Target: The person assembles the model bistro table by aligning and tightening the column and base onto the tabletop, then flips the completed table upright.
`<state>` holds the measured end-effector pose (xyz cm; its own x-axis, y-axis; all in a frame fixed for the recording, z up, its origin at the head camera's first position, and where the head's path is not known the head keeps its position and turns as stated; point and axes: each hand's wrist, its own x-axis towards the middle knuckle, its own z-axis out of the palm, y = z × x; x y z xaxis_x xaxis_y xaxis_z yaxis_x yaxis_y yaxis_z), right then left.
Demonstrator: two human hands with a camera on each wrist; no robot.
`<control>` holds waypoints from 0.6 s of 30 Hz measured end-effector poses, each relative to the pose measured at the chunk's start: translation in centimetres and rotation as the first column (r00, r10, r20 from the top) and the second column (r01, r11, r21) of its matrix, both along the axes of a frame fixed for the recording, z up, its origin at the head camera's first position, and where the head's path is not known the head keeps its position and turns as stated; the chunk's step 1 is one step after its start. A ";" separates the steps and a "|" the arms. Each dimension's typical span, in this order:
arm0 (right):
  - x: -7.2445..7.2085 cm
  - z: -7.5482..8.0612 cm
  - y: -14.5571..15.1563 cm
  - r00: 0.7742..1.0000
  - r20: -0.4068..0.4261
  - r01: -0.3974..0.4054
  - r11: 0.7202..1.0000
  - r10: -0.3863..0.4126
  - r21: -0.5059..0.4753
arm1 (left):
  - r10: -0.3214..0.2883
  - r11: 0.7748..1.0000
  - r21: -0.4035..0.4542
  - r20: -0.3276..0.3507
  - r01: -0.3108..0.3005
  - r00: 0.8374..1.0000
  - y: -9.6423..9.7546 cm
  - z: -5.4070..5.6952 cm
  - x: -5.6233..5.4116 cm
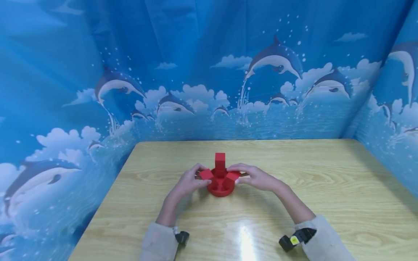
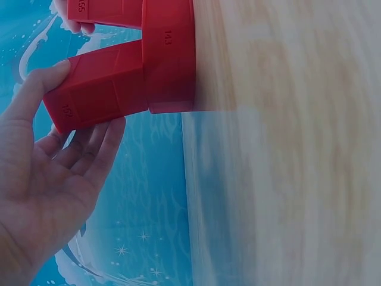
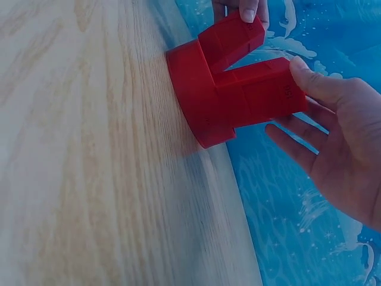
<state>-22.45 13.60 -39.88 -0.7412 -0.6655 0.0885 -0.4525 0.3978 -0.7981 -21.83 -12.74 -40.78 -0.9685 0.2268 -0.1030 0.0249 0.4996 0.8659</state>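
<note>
A round red base (image 1: 220, 193) sits on the table, with three red blocks standing up from its rim. My left hand (image 1: 191, 181) holds the outer end of the left red block (image 2: 98, 86), thumb on one side and fingers on the other. The right red block (image 3: 262, 92) is held the same way by my right hand (image 1: 259, 178). Both of these blocks lean outward, and their lower ends meet the base. At the back, the third red block (image 1: 220, 161) stands upright, touched by neither hand. Small numbers are embossed on the parts.
The wooden table (image 1: 294, 203) reaches back to a blue curtain (image 1: 209, 72) printed with dolphins, which also hangs along both sides. A dark wrist camera (image 1: 182, 237) is strapped at the left sleeve, another wrist camera (image 1: 287, 243) at the right.
</note>
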 end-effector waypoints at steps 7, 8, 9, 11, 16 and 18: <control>0.6 -0.1 -0.5 0.997 -0.049 0.058 0.998 -0.057 0.011 | -0.012 1.000 0.016 0.004 0.012 1.000 0.0 -0.1 0.0; 0.7 -0.2 -0.7 0.996 -0.056 0.071 0.997 -0.070 0.012 | -0.017 1.000 0.015 0.005 0.017 1.000 0.0 -0.2 0.0; 0.8 -0.2 -0.9 0.995 -0.058 0.085 0.996 -0.084 0.012 | -0.022 1.000 0.014 0.005 0.022 1.000 -0.1 -0.2 0.0; 0.9 -0.2 -1.2 0.992 -0.056 0.115 0.993 -0.115 0.006 | -0.037 0.999 0.014 0.005 0.037 0.999 -0.2 -0.4 0.0; 1.1 -0.4 -1.6 0.980 -0.042 0.192 0.981 -0.193 -0.026 | -0.082 0.997 0.014 -0.007 0.082 0.997 -0.3 -0.7 -0.1; 1.3 -0.5 -1.6 0.976 -0.050 0.211 0.977 -0.213 -0.035 | -0.093 0.996 0.012 -0.015 0.093 0.996 -0.3 -0.7 -0.1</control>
<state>-21.20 11.98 -40.34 -0.8587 -0.4903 0.1493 -0.4029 0.4658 -0.7878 -21.96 -13.08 -41.43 -0.9445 0.3171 -0.0857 0.0834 0.4839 0.8711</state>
